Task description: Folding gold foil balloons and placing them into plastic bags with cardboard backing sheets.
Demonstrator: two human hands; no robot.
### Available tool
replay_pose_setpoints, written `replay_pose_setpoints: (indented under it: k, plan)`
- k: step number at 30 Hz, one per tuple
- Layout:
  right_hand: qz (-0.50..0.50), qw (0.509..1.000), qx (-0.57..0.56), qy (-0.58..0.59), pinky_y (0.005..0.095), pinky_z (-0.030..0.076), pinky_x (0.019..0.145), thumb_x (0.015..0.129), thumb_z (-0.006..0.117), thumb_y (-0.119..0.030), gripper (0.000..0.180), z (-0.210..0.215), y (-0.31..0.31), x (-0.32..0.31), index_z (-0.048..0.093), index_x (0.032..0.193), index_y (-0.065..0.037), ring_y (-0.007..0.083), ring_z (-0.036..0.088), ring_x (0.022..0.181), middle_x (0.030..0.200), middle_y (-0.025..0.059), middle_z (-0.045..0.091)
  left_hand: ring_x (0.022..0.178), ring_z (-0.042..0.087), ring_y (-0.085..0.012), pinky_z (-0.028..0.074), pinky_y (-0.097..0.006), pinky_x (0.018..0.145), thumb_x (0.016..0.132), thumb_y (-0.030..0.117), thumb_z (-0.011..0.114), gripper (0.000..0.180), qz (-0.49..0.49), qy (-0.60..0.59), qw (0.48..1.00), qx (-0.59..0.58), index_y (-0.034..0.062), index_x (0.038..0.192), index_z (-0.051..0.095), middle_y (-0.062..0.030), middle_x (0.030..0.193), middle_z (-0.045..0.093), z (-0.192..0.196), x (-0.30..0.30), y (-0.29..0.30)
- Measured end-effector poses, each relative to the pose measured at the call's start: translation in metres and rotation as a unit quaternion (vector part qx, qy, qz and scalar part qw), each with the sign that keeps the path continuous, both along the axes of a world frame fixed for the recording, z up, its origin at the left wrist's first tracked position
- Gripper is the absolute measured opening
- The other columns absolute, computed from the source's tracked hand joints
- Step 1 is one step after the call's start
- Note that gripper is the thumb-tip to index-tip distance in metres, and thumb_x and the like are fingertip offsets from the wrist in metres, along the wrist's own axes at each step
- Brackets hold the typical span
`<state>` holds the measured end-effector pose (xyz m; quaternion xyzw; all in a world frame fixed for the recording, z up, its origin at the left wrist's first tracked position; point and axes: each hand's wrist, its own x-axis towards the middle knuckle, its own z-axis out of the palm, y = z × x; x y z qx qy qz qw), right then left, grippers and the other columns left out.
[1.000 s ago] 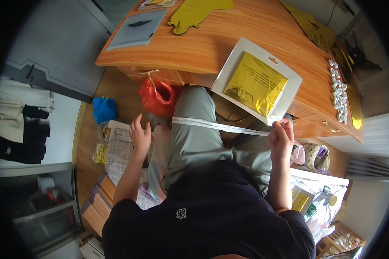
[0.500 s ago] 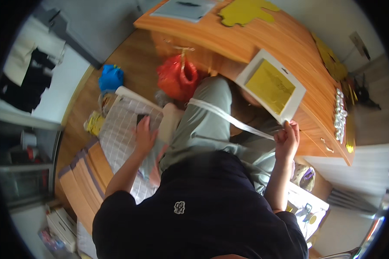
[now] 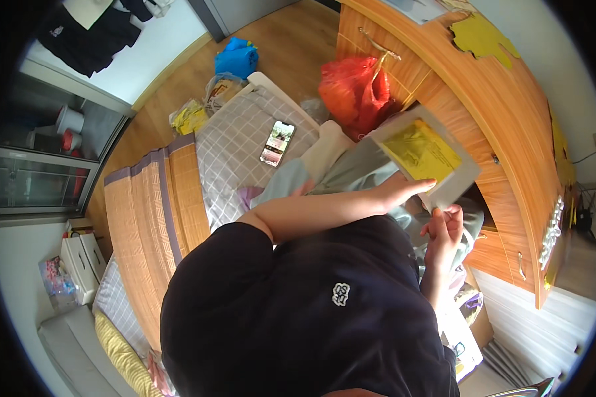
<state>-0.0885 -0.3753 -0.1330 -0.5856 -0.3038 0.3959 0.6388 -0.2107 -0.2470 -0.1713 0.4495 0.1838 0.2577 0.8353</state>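
Note:
A flat, pale-bordered packet with a yellow sheet inside point(image 3: 422, 152) is held tilted above my lap, in front of the wooden desk. My right hand point(image 3: 442, 230) pinches its near corner between thumb and fingers. My left hand point(image 3: 404, 190) reaches across my body and grips the packet's near left edge. One digit lies on top of it, and the other fingers are mostly hidden underneath. A phone point(image 3: 277, 143) with a lit screen lies on the grey checked bedding point(image 3: 228, 149), to the left of my legs.
The curved wooden desk point(image 3: 470, 79) bears a yellow cut-out sheet point(image 3: 483, 38). A red plastic bag point(image 3: 354, 92) hangs from a drawer handle. Blue point(image 3: 236, 58) and yellow point(image 3: 189, 118) bags lie beyond the bed. A woven mat point(image 3: 149, 212) covers part of the bed.
My left hand has left the phone on the bed and come right to the packet. The right hand keeps its pinch on the packet's corner. The whole view has turned left.

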Motion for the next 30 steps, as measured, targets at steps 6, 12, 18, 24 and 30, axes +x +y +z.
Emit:
replay_pose_setpoints:
  k: [6,12,18,24,30]
  plan:
    - [-0.002,0.999,-0.034,0.027,0.0223,0.044,0.053,0.102,0.055,-0.011,0.004,-0.012,-0.011,0.011,0.057,0.101,-0.008,0.003,0.029,0.048,0.087,0.0098,0.072,0.107,0.06,-0.0115,0.048,-0.031,0.09,0.101,0.031,0.06,0.037,0.126,-0.114,0.971,-0.17,0.007,0.13,0.057,-0.0015,0.117,0.063,-0.019,0.002,0.007]
    - [-0.149,0.908,0.042,-0.389,0.0169,0.041,0.054,0.097,0.066,-0.01,0.032,-0.005,-0.022,0.037,0.055,0.125,-0.002,0.0037,0.049,0.062,0.125,0.0108,0.068,0.095,0.064,-0.0145,0.051,-0.033,0.08,0.102,0.028,0.058,0.032,0.038,-0.056,0.99,0.12,0.0003,0.116,0.066,-0.0073,0.105,0.07,0.004,-0.02,0.016]
    - [-0.114,0.916,-0.018,-0.385,0.0177,0.036,0.052,0.086,0.072,0.005,0.067,0.043,-0.022,0.035,0.04,0.145,-0.002,0.0036,0.043,0.058,0.136,0.0116,0.061,0.073,0.065,-0.0355,0.048,-0.046,0.062,0.091,0.024,0.07,0.02,-0.031,0.111,0.831,0.545,0.0037,0.091,0.069,-0.0156,0.086,0.069,0.012,-0.013,-0.011]
    - [-0.215,0.856,-0.094,-0.461,0.0206,0.029,0.049,0.092,0.069,-0.004,0.013,0.081,-0.096,0.1,0.066,0.104,-0.002,-0.0006,0.04,0.056,0.066,-0.0052,0.054,0.108,0.063,-0.0338,0.049,-0.041,0.094,0.084,0.014,0.076,0.035,-0.023,0.085,0.851,0.517,0.003,0.117,0.067,-0.0148,0.116,0.068,0.031,-0.003,-0.018]
    - [-0.433,0.566,-0.367,-0.598,0.0339,0.051,0.068,0.09,0.071,-0.017,0.015,0.149,-0.258,0.128,0.073,0.101,-0.007,0.0233,0.067,0.068,0.078,0.0109,0.07,0.115,0.062,-0.0302,0.046,-0.039,0.102,0.092,0.004,0.058,0.029,-0.09,0.111,0.857,0.496,-0.0004,0.12,0.066,-0.0156,0.121,0.066,0.015,0.007,-0.002]
